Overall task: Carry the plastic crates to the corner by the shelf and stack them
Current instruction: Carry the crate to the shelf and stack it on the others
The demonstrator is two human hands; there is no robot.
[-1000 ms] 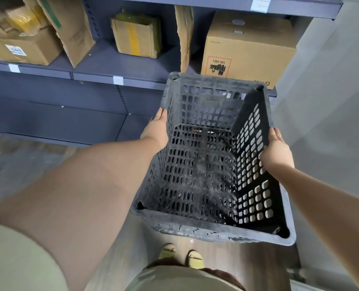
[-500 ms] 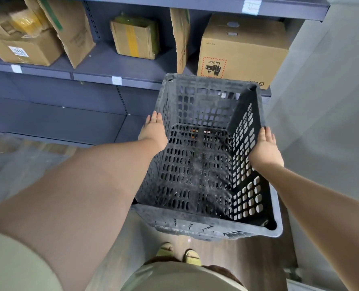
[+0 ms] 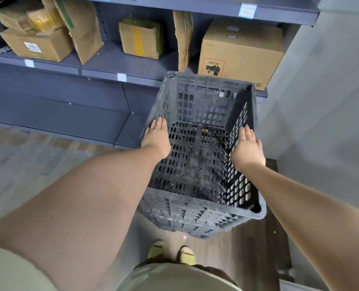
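A dark grey perforated plastic crate (image 3: 201, 215) hangs in the air in front of me, open side up, its far end tipped toward the shelf. My left hand (image 3: 156, 136) presses flat on its left rim, fingers wrapped over the outside. My right hand (image 3: 246, 147) grips the right rim the same way. Something small and orange shows through the holes in the crate's floor. The crate is empty inside.
A grey metal shelf (image 3: 111, 69) runs across the back with several cardboard boxes, the largest box (image 3: 240, 51) just beyond the crate. A pale wall (image 3: 325, 114) closes the right side, forming a corner. My feet in yellow-green sandals (image 3: 185, 255) stand on the dark wood floor.
The crate has moved forward and down toward the corner, away from my body. Both hands slid along with it, still gripping the side rims.
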